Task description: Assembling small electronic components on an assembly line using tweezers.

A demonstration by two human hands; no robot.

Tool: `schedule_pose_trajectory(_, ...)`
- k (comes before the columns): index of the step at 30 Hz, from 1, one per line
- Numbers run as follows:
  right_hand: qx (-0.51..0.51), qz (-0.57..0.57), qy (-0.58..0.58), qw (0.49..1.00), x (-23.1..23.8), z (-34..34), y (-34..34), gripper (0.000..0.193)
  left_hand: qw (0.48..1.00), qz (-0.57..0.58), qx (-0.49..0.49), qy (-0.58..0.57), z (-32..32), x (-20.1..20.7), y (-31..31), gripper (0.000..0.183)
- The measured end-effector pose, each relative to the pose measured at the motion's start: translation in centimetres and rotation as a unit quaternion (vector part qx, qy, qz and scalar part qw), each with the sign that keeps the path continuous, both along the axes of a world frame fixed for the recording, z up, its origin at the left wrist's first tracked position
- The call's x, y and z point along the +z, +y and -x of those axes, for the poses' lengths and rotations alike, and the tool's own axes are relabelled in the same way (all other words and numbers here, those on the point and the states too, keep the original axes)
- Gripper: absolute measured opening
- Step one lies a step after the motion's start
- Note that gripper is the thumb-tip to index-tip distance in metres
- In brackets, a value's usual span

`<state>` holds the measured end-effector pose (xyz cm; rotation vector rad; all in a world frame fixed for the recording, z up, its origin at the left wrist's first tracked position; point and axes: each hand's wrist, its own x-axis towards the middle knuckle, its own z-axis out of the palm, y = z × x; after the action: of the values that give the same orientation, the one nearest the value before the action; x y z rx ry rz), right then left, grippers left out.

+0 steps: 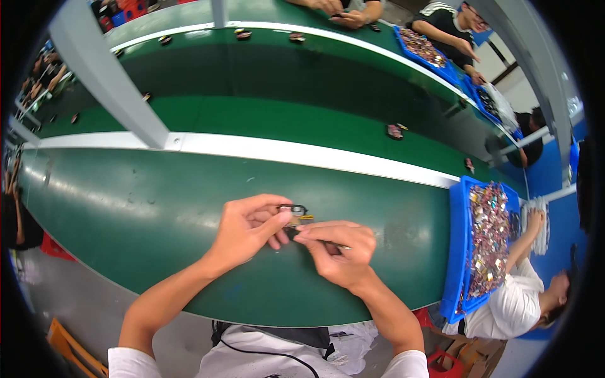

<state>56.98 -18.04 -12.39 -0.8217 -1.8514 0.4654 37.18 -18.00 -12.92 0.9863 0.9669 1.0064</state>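
Over the green table, my left hand (242, 227) pinches a small black-framed electronic part (293, 208) between thumb and fingers. A yellow-edged piece (306, 218) shows at its right side. My right hand (345, 251) is closed just to the right, its fingertips touching or almost touching the lower edge of that part. A thin, dark, stick-like tool (337, 244) lies in the right hand's grip, with a pale end past the fingers; its exact kind is too small to tell. The fingers hide much of the part.
To the right stands a blue tray (462, 246) heaped with small colourful parts (488, 236). Beyond a white rail (302, 159) runs a green belt (252, 116) carrying small assemblies (394, 131). A grey post (107, 69) rises at left. Co-workers sit across and at right.
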Motion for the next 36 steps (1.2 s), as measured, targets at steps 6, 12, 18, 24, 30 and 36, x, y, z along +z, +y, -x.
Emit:
schedule_pose_trajectory(6,0.012,0.0,-0.015,1.0,-0.3,0.0,-0.3,0.017,0.998,-0.018,0.011,0.051,0.1,0.1,-0.2,0.023)
schedule_pose_trajectory(12,0.009,0.001,-0.035,0.999,-0.4,-0.3,-0.4,0.014,0.998,-0.027,0.006,0.049,-0.1,0.1,0.0,0.02)
schedule_pose_trajectory(18,0.012,0.0,-0.026,1.0,-0.5,-0.4,-0.3,0.013,0.999,-0.02,-0.001,0.051,0.0,0.0,0.1,0.019)
schedule_pose_trajectory(24,0.015,0.004,-0.019,1.0,-0.9,-0.3,-0.3,0.013,0.999,-0.021,-0.001,0.043,0.0,0.2,0.2,0.016)
schedule_pose_trajectory(30,0.014,0.006,-0.019,1.0,-0.9,-0.1,-0.6,0.016,0.999,-0.018,-0.004,0.039,0.2,0.0,0.1,0.013)
schedule_pose_trajectory(36,0.001,-0.029,0.015,0.999,-0.7,-0.1,-0.2,0.017,0.997,-0.044,0.039,0.058,-0.3,0.2,0.0,0.014)
